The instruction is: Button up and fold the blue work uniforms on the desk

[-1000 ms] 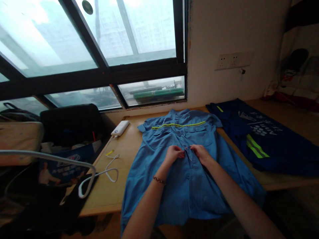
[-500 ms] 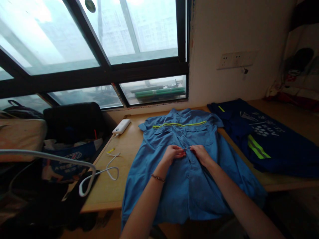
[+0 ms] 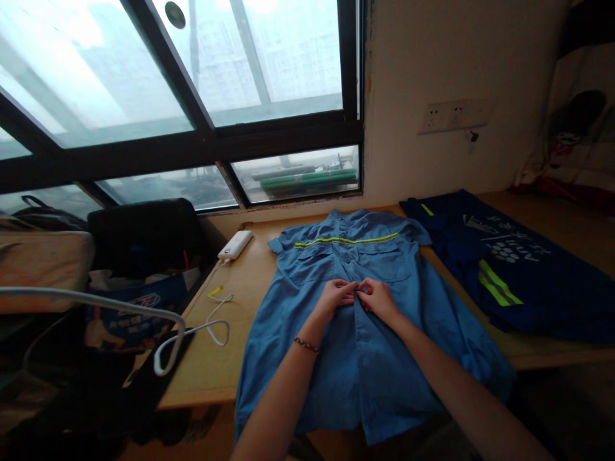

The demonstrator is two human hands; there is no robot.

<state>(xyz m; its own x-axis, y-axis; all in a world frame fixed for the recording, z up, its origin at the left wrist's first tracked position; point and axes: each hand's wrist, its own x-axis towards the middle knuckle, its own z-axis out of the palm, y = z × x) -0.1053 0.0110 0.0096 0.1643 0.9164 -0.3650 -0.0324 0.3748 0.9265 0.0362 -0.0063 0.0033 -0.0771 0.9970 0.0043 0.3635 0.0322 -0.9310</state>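
Note:
A blue work shirt (image 3: 317,358) with a yellow stripe across its chest lies front side up on the wooden table, collar toward the window. My left hand (image 3: 335,297) pinches the edge of its front opening, about midway down. My right hand (image 3: 378,298) pinches the other front edge, fingertips meeting those of the left. The fingers hide any button or buttonhole between them. Above the hands the front lies together; below them one front edge overlaps the other and hangs loosely past the table's front edge.
A folded dark blue garment (image 3: 542,282) with white print lies on the right. At left are a white power bank (image 3: 235,245), its cable (image 3: 214,326) and a pale curved bar (image 3: 120,306). A bag (image 3: 129,320) stands beyond the table (image 3: 202,381). Wall sockets (image 3: 454,116) are behind.
My right hand has moved left until its fingertips meet my left hand's. The right front edge has come with it, closing the gap below and shifting the lower hem.

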